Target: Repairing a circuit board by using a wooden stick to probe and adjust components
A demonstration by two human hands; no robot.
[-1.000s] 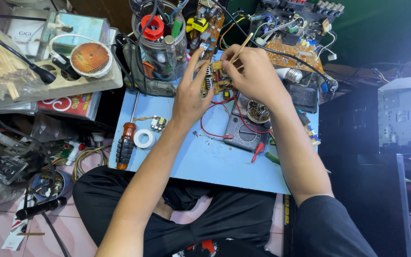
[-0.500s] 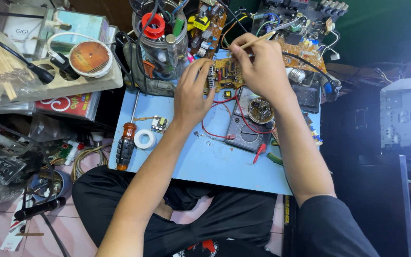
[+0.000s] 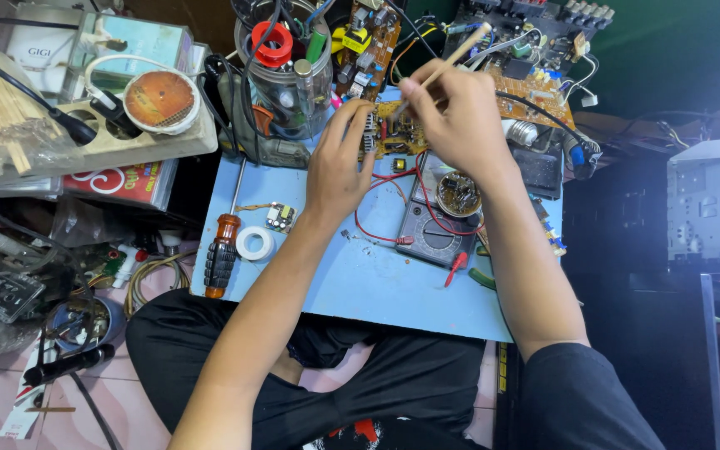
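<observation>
Cluttered pale-blue work board (image 3: 360,292): left hand (image 3: 339,162) pinches a small brown circuit board (image 3: 397,137); right hand (image 3: 456,117), just beside, grips a thin wooden stick (image 3: 451,60) over it.

Light-blue board (image 3: 351,283), orange-and-black screwdriver (image 3: 221,254), white tape roll (image 3: 255,243), red wires (image 3: 376,237).
</observation>
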